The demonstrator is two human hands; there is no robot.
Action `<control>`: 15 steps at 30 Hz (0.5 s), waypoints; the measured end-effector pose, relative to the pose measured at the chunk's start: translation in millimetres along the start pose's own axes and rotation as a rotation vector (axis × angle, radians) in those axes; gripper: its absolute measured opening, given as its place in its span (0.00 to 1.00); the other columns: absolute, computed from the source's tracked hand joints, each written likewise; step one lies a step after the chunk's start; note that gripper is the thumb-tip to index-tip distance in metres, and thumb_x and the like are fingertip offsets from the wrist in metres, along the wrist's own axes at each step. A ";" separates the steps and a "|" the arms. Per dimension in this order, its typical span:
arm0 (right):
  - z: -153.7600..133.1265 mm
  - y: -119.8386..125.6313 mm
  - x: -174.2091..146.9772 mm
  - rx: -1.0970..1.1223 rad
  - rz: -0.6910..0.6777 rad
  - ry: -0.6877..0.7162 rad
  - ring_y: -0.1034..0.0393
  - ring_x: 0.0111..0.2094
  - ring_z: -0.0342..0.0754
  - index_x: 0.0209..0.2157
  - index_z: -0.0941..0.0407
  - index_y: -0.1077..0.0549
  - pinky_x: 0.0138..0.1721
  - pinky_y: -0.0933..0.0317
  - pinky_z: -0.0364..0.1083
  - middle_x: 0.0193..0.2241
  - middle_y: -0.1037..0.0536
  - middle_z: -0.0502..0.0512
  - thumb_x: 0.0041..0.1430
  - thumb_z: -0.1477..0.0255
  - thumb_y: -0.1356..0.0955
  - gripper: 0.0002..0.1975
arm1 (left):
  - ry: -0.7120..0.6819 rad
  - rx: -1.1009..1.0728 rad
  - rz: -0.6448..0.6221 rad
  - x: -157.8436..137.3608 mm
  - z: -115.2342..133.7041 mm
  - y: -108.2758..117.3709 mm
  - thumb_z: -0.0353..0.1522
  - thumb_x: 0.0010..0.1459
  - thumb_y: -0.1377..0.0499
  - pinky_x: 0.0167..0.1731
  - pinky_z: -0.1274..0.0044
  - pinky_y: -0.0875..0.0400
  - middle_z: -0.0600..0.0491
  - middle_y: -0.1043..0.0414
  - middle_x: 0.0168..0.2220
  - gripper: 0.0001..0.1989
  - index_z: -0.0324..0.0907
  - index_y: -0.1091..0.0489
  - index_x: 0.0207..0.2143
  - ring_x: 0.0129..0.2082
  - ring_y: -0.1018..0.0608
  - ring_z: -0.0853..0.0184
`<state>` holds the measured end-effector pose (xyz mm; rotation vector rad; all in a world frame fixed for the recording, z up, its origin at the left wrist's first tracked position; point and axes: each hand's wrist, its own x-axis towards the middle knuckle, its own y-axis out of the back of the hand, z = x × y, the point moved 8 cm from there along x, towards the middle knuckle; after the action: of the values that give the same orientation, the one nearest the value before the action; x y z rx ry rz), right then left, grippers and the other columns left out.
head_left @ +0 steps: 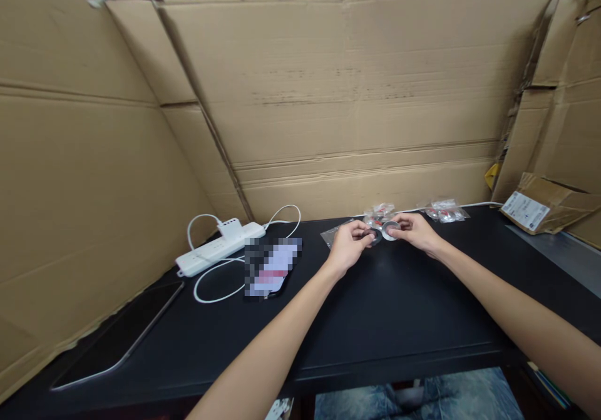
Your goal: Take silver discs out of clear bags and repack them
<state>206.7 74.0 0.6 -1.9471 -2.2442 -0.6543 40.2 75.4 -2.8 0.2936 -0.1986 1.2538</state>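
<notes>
Between the fingers of my left hand (348, 245) is a dark, round, ring-like piece (375, 237). My right hand (416, 232) pinches a silvery round disc (390, 230) by its right side. The two pieces are side by side above the table, very close together; whether they touch I cannot tell. Just behind them lie clear plastic bags (379, 212) with red marks and shiny contents. A flat clear bag (330, 235) shows partly from behind my left hand.
More bagged shiny parts (445, 211) lie right of my hands on the black table (375, 320). On the left are a white power strip (220, 249) with cables, a phone (277, 266) and a dark glass panel (122, 338). A cardboard box (549, 204) sits at right; cardboard walls (357, 94) enclose the table.
</notes>
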 end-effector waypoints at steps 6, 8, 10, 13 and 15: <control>0.5 0.9 -0.1 -0.027 0.014 -0.001 0.30 0.28 0.45 0.27 0.57 0.28 0.31 0.37 0.45 0.26 0.24 0.52 0.44 0.66 0.26 0.12 | -0.055 0.011 -0.001 -1.1 6.2 -0.2 0.29 0.49 0.36 0.27 0.77 0.25 0.53 0.30 0.28 0.07 0.37 0.31 0.30 0.27 0.26 0.70; -1.6 0.0 -1.4 -0.012 0.011 -0.014 0.31 0.26 0.44 0.28 0.57 0.28 0.29 0.38 0.44 0.25 0.25 0.51 0.44 0.65 0.26 0.12 | -0.031 -0.054 -0.002 -2.3 6.0 -1.1 0.31 0.49 0.34 0.26 0.75 0.23 0.54 0.31 0.28 0.09 0.37 0.32 0.31 0.26 0.26 0.70; -3.9 -2.6 -2.9 0.014 -0.011 -0.033 0.32 0.24 0.43 0.29 0.57 0.28 0.26 0.39 0.43 0.24 0.26 0.50 0.44 0.64 0.26 0.13 | -0.017 -0.119 -0.016 -3.5 6.4 -3.4 0.32 0.48 0.33 0.27 0.72 0.22 0.53 0.31 0.28 0.12 0.37 0.32 0.32 0.26 0.26 0.70; -6.8 -6.7 -4.2 0.046 -0.045 -0.041 0.33 0.23 0.43 0.31 0.57 0.27 0.25 0.39 0.43 0.24 0.25 0.50 0.45 0.64 0.26 0.14 | -0.017 -0.130 -0.032 -4.7 8.2 -6.0 0.33 0.48 0.33 0.30 0.69 0.21 0.53 0.31 0.28 0.12 0.37 0.32 0.32 0.27 0.25 0.69; -6.4 -7.5 -4.1 0.041 -0.049 -0.036 0.32 0.23 0.43 0.31 0.57 0.27 0.25 0.38 0.43 0.24 0.25 0.50 0.44 0.64 0.25 0.14 | -0.015 -0.120 -0.035 -4.8 8.3 -6.6 0.33 0.48 0.33 0.31 0.69 0.20 0.54 0.31 0.27 0.12 0.37 0.31 0.31 0.28 0.25 0.69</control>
<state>198.9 67.1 3.0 -1.9051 -2.3144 -0.5783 45.1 66.5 2.8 0.2018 -0.2793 1.1999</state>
